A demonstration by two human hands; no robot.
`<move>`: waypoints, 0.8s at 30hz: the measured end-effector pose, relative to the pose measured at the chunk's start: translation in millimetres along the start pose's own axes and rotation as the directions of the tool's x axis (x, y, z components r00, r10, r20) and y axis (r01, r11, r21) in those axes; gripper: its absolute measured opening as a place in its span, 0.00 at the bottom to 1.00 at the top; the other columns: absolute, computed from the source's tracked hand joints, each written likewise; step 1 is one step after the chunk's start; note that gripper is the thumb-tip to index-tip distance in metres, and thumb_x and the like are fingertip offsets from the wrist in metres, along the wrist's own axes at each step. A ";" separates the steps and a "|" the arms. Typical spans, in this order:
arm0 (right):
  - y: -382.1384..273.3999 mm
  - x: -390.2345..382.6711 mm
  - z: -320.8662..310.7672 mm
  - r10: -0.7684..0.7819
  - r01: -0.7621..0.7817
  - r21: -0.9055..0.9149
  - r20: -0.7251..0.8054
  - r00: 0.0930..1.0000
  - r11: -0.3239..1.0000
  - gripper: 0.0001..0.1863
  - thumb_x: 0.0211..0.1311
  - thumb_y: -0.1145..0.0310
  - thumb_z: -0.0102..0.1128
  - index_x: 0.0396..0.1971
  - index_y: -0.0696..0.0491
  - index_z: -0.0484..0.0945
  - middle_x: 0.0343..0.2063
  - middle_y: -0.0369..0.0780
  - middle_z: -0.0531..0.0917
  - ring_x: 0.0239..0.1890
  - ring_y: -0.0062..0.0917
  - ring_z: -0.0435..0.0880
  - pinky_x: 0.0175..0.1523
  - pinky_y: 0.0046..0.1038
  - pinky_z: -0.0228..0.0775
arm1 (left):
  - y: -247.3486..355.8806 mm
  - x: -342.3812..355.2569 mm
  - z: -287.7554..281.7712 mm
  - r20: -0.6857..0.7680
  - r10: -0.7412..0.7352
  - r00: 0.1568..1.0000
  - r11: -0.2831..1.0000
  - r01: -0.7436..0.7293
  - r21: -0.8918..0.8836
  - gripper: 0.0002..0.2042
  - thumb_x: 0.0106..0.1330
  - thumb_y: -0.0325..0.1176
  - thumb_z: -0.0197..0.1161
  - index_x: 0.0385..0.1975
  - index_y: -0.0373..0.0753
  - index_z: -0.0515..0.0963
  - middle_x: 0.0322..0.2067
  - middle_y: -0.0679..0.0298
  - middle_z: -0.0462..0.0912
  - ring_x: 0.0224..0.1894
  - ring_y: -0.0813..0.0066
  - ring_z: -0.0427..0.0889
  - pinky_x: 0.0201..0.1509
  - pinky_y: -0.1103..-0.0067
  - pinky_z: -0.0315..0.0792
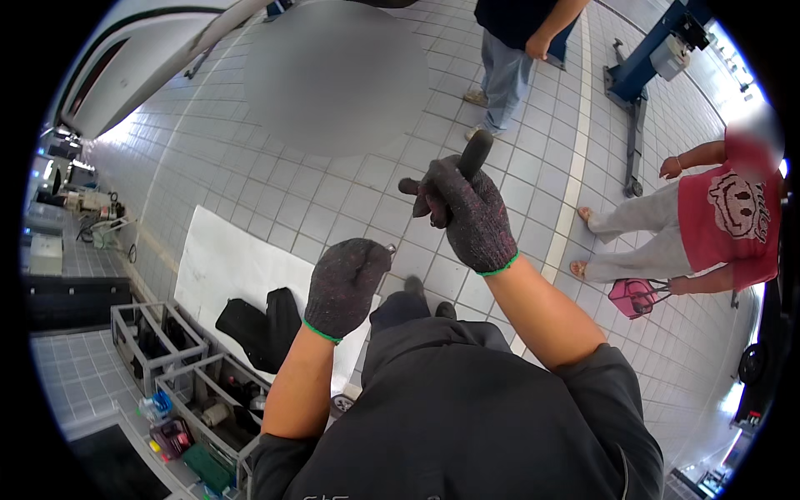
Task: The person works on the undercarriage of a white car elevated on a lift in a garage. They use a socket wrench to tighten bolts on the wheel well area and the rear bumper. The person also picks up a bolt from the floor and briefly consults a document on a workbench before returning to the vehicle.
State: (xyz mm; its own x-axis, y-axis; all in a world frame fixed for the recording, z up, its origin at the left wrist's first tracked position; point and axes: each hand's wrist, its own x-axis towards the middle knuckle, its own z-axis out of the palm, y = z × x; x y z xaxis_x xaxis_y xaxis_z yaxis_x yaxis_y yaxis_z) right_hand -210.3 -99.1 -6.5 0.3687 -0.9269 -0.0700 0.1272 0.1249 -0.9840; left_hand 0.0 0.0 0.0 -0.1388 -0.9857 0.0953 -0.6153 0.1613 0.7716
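Both my hands wear dark knit work gloves with green cuffs and are raised above the tiled floor. My left hand [348,282] is closed in a fist. A small shiny metal piece [391,248] pokes out beside its fingers; the rest of it is hidden in the glove. Higher and to the right, my right hand [468,207] is wrapped round a tool with a dark, rounded handle [476,152]. The handle sticks up past the knuckles, and the tool's other end cannot be made out. The two hands are apart.
A white sheet [221,258] bearing black pieces [265,325] lies left. Grey metal frame carts [185,375] with parts stand lower left. One person in jeans [504,79] stands ahead; another in a red shirt [725,217] carries a pink bag [633,297] right. A blue lift post [646,62] is behind.
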 end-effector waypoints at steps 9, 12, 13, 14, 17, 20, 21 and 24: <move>-2.3 150.9 -44.4 -0.337 0.347 0.142 -0.088 0.937 0.927 0.11 0.74 0.70 0.49 0.40 0.60 0.80 0.26 0.35 0.76 0.29 0.19 0.77 0.38 0.24 0.74 | -22.4 214.9 2.9 0.065 0.421 0.905 0.892 -0.425 0.155 0.11 0.73 0.33 0.59 0.30 0.34 0.82 0.27 0.52 0.82 0.35 0.48 0.82 0.39 0.61 0.74; -12.5 186.3 -54.7 -0.237 0.260 0.225 -0.125 0.963 0.939 0.16 0.78 0.62 0.47 0.41 0.59 0.80 0.28 0.35 0.78 0.31 0.19 0.76 0.41 0.25 0.74 | -36.8 268.2 -0.7 0.036 0.655 0.755 0.709 -0.630 0.318 0.10 0.71 0.32 0.61 0.27 0.35 0.80 0.26 0.52 0.81 0.33 0.47 0.80 0.37 0.59 0.71; -14.9 197.8 -58.2 -0.187 0.219 0.264 -0.141 0.972 0.939 0.18 0.80 0.60 0.46 0.42 0.59 0.80 0.29 0.36 0.79 0.32 0.19 0.77 0.42 0.26 0.74 | -36.6 283.2 -3.0 0.074 0.608 0.790 0.737 -0.597 0.317 0.07 0.68 0.31 0.62 0.30 0.36 0.80 0.25 0.55 0.80 0.32 0.50 0.81 0.35 0.60 0.72; -19.8 207.7 -61.4 -0.244 0.271 0.199 -0.149 0.958 0.942 0.22 0.81 0.55 0.45 0.40 0.59 0.79 0.27 0.36 0.77 0.31 0.21 0.76 0.46 0.28 0.74 | -34.0 296.9 -4.1 0.110 0.558 0.822 0.763 -0.561 0.320 0.04 0.66 0.31 0.62 0.33 0.38 0.80 0.24 0.58 0.80 0.31 0.54 0.81 0.34 0.61 0.72; -37.0 243.0 -71.0 -0.320 0.338 0.080 -0.180 0.930 0.938 0.27 0.82 0.48 0.44 0.39 0.59 0.80 0.25 0.36 0.75 0.32 0.22 0.74 0.49 0.30 0.71 | -30.4 348.7 -3.5 0.168 0.462 0.871 0.772 -0.489 0.406 0.04 0.63 0.31 0.64 0.28 0.40 0.79 0.21 0.59 0.78 0.29 0.55 0.80 0.32 0.61 0.71; -45.1 281.6 -95.8 -0.017 0.047 0.147 -0.199 0.980 0.988 0.27 0.78 0.50 0.56 0.54 0.62 0.77 0.38 0.38 0.84 0.42 0.19 0.81 0.49 0.25 0.74 | -22.9 393.7 2.7 0.236 0.406 0.883 0.744 -0.469 0.475 0.09 0.62 0.33 0.67 0.21 0.38 0.78 0.22 0.55 0.79 0.33 0.50 0.80 0.36 0.58 0.70; -43.4 298.5 -103.3 0.018 0.009 0.145 -0.186 0.982 0.989 0.27 0.78 0.48 0.56 0.52 0.62 0.78 0.38 0.38 0.84 0.43 0.20 0.81 0.50 0.26 0.74 | -25.5 407.7 3.9 0.242 0.395 0.886 0.742 -0.463 0.485 0.09 0.61 0.33 0.67 0.22 0.38 0.79 0.22 0.55 0.79 0.34 0.50 0.80 0.36 0.58 0.70; -39.2 347.8 -139.1 0.122 -0.090 0.208 -0.148 0.981 0.974 0.28 0.76 0.44 0.57 0.45 0.60 0.80 0.37 0.39 0.84 0.44 0.22 0.81 0.54 0.28 0.73 | -36.7 452.0 18.2 0.257 0.375 0.891 0.764 -0.454 0.458 0.06 0.62 0.33 0.67 0.27 0.39 0.82 0.26 0.55 0.83 0.34 0.51 0.81 0.37 0.59 0.73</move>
State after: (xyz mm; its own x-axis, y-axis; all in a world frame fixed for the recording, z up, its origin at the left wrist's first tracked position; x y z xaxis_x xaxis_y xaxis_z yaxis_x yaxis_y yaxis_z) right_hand -215.2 -475.7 -15.1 0.2410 -0.9469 -0.2129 0.2823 0.2783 -0.9181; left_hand -54.3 -450.6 3.3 -0.5537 -0.8052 0.2123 -0.7629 0.5927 0.2583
